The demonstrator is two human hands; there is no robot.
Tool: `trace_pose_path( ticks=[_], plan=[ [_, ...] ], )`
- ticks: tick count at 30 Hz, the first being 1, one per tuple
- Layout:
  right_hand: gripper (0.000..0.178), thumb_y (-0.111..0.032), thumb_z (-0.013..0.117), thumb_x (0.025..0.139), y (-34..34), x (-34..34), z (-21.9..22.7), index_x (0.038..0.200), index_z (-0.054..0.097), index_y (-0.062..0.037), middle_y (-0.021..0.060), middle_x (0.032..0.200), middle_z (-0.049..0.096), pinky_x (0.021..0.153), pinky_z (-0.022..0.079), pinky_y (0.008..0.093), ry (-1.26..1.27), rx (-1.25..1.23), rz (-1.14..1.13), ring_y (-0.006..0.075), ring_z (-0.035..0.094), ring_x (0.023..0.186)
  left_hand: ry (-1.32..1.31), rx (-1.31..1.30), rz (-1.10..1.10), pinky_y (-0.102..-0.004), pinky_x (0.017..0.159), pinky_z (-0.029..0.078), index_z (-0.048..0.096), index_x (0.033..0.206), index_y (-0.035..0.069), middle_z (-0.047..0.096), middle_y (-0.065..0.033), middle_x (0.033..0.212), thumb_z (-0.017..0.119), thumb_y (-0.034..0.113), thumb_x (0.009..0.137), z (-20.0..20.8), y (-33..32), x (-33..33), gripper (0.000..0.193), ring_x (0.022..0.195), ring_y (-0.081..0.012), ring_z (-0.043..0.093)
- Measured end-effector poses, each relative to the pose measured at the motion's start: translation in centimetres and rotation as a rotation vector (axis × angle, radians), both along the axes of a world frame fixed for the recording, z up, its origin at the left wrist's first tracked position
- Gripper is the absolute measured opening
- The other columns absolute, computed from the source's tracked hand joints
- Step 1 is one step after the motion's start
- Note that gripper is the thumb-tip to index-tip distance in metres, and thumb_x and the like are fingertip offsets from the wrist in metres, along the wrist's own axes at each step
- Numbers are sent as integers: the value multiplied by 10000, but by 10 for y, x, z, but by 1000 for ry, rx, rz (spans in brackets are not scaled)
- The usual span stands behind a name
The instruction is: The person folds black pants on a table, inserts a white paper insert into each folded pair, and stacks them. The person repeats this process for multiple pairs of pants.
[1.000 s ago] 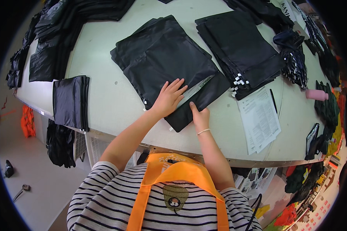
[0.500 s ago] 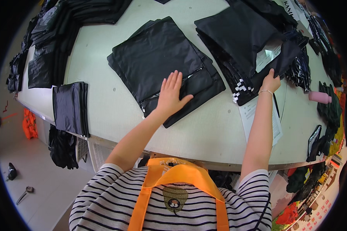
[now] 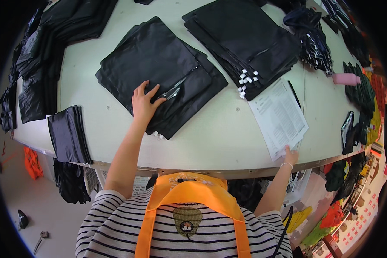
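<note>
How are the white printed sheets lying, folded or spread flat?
Spread flat: the printed sheets lie overlapping on the table, print showing, no fold visible, the right hand at their lower edge.

White sheet (image 3: 278, 119) with print (image 3: 284, 124) too small for reading.

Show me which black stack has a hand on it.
The middle stack, left of the pile beside the papers: the left hand rests on it, while no hand touches the others.

Black fabric stack (image 3: 152, 62), white papers (image 3: 279, 118), pink bottle (image 3: 346, 79), black-striped white shirt (image 3: 198, 247)
</note>
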State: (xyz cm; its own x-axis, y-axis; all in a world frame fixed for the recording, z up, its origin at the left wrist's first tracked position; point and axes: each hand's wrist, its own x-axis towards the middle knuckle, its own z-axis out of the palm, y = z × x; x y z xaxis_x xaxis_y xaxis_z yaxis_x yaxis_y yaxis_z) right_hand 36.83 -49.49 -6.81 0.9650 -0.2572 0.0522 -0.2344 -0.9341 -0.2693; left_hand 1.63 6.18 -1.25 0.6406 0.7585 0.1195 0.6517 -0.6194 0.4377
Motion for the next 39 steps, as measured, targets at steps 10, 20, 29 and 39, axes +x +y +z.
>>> trace_pose_path(
  ticks=[10,20,29,39],
  plan=[
    [269,-276,680,876,-1,-2,58,849,663,-9,24,686,605,467,436,223,202,800,-8,103,514,515,-87,-382,-2,-329,733,471,729,1048,105,589,-90,842,773,215,728,-10,25,-2,341,793,-245,582],
    [269,-226,554,926,4,-37,35,976,642,24,73,779,625,457,467,286,74,212,261,169,608,644,-53,-483,60,-308,587,462,648,749,18,617,-54,645,801,196,701,-9,27,3,239,599,-181,589],
    [165,-106,595,924,-23,-34,65,1070,579,-28,20,819,591,489,375,200,155,1395,-4,87,480,592,-173,-479,-76,-267,580,404,670,863,22,547,-38,650,744,162,776,-9,24,-5,181,590,-118,465],
    [464,-47,566,838,132,-138,130,1281,463,48,80,1104,608,733,518,333,809,1380,287,201,610,930,-62,-314,-141,-374,691,492,663,920,41,636,-107,821,652,138,785,0,26,5,166,778,-289,629]
  ],
)
